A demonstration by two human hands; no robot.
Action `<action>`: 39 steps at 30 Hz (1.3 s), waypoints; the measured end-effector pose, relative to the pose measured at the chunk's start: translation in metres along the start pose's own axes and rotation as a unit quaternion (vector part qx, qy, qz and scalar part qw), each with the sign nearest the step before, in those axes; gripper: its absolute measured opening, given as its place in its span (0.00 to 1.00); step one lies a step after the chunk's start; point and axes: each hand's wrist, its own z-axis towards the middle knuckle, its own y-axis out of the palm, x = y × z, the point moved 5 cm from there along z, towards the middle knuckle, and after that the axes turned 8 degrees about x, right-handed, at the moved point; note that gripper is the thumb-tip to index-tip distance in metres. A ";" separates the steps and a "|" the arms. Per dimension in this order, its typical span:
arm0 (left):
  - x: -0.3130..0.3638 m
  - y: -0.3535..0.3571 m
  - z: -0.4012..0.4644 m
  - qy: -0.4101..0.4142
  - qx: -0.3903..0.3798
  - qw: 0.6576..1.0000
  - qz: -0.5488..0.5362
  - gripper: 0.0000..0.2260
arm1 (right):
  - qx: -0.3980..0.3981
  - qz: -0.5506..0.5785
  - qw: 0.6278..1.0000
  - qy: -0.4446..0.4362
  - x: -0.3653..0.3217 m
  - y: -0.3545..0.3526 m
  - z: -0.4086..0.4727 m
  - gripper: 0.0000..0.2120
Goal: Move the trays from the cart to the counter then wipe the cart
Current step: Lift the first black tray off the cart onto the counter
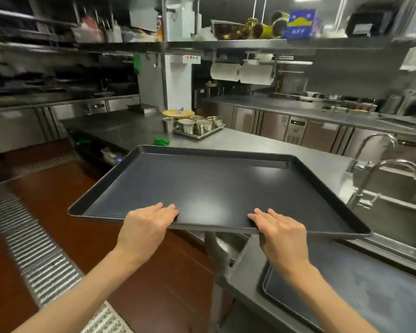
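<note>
I hold a large dark rectangular tray (214, 186) level in the air by its near rim. My left hand (147, 227) grips the rim left of centre and my right hand (280, 231) grips it right of centre, fingers lying on the tray's floor. Its far half hangs over the steel counter (262, 145). Below my right arm, the steel cart (247, 272) carries another dark tray (370, 289) on its top shelf.
On the counter beyond the tray lie a green cloth (161, 141) and a small steel tray of metal cups (197, 126). A sink with two faucets (392, 169) is at the right. Red floor and a metal drain grate (34, 241) lie to the left.
</note>
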 end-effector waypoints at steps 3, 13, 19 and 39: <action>-0.065 0.012 -0.011 0.005 -0.002 1.000 0.003 0.10 | 0.003 0.013 1.000 -0.003 -0.041 0.045 0.025 0.17; -0.212 0.114 -0.001 0.005 -0.017 1.000 -0.017 0.10 | -0.050 -0.007 0.998 0.032 -0.086 0.195 0.090 0.24; -0.279 0.221 0.043 0.018 -0.052 0.998 -0.032 0.13 | -0.058 -0.006 0.997 0.059 -0.060 0.305 0.127 0.23; -0.419 0.594 0.231 0.138 -0.040 0.968 -0.204 0.13 | -0.115 -0.170 0.959 0.194 0.062 0.594 0.236 0.16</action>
